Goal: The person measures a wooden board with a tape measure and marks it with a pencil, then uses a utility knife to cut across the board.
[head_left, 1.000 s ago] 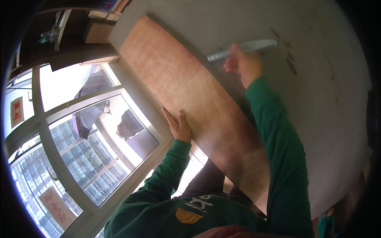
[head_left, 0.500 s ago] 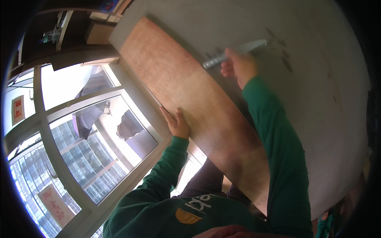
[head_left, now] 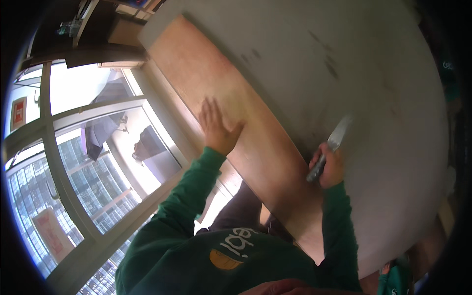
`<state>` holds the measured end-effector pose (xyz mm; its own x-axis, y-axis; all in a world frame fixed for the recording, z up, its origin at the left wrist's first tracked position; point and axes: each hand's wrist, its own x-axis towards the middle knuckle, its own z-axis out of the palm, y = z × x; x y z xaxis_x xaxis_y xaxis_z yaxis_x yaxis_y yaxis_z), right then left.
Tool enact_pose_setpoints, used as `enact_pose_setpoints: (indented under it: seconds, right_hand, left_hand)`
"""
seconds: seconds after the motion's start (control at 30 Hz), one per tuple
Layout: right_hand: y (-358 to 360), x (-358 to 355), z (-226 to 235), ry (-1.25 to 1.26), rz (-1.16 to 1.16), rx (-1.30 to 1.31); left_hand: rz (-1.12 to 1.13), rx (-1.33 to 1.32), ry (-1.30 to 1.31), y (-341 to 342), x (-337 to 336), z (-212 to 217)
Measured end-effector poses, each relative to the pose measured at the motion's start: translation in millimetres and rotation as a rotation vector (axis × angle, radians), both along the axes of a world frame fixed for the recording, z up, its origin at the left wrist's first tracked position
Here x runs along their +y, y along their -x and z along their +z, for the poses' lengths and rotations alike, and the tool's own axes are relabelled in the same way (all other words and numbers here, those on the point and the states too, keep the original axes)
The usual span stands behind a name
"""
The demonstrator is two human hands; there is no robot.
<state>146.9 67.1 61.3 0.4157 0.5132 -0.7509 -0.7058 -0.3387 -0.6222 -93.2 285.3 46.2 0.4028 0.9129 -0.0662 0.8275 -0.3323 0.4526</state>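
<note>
A kitchen knife with a dark, riveted handle and a pale blade [head_left: 338,133] is in my right hand [head_left: 332,166]. My fingers wrap round its handle, and the blade points away and to the right. This hand is just over the right edge of a long reddish-brown wooden board [head_left: 265,147]. The board slants from far left to near right. On its left part lies my left hand [head_left: 219,129], flat with fingers spread and holding nothing. Motion slightly blurs the blade tip.
The board rests on a large grey tabletop [head_left: 383,113] with dark smudges [head_left: 324,59]. White-framed glass windows [head_left: 113,172] stand close on the left, with a dark umbrella [head_left: 103,135] behind the glass. Dark shelving [head_left: 98,29] is at the far left. Another person's green sleeve [head_left: 400,278] shows at lower right.
My right hand has come nearer to me and turned, with the knife still in it. My left hand has moved from the board's left edge onto its surface, fingers now spread.
</note>
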Motion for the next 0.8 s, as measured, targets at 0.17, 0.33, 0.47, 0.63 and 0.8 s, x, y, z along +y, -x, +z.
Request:
enact_pose_setpoints:
  seconds: [0.17,0.33,0.47,0.63,0.8]
  right_hand:
    - [38,-105,12,0.119,0.047,-0.026]
    - [52,-157,58,0.153,-0.031,0.055]
    - [48,-208,62,0.207,0.192,-0.024]
    - [40,-226,59,0.204,0.053,0.001]
    - [14,-128,54,0.054,0.368,-0.140]
  left_hand:
    - [-0.214,0.180,0.172,-49,-32,22]
    - [-0.194,0.163,0.115,-68,-88,-5]
    - [-0.026,0.250,0.030,-85,-90,-25]
    - [0.111,0.277,-0.081,-100,-73,-47]
    - [0.133,0.322,-0.092,-84,-72,-58]
